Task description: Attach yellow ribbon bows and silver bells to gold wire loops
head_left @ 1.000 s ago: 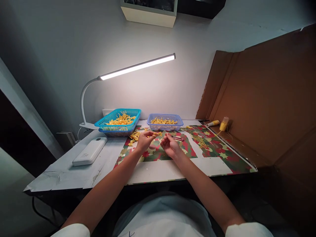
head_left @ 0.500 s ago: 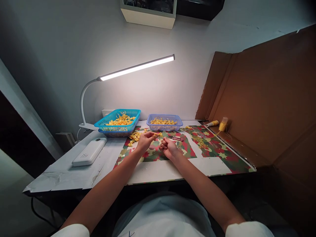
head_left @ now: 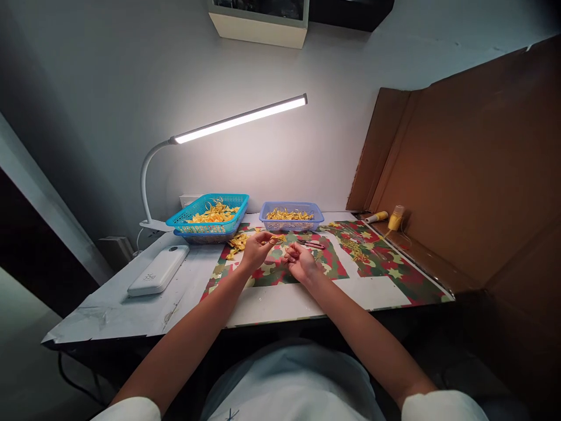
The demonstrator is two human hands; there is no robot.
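Observation:
My left hand (head_left: 256,251) is closed in a pinch on a small yellow ribbon piece (head_left: 279,238), held over the camouflage-patterned mat (head_left: 337,266). To its right, my right hand (head_left: 300,263) has its fingers curled and pressed together; whatever they grip is too small to make out. The hands are close together but apart. Behind my right hand lie thread snips (head_left: 312,244) with reddish handles. A loose pile of yellow ribbon pieces (head_left: 236,245) rests beside my left hand.
Stacked turquoise baskets (head_left: 240,209) and a lilac basket (head_left: 313,223) hold yellow pieces at the back. A lit lamp (head_left: 241,120) arches overhead. A white power bank (head_left: 158,271) lies left. Yellow cords (head_left: 356,251), a thread spool (head_left: 395,220) and a cardboard wall (head_left: 473,164) stand right.
My left hand has shifted very slightly, with the yellow ribbon piece still in its fingertips. My right hand keeps nearly the same pose. The whole view has moved a little.

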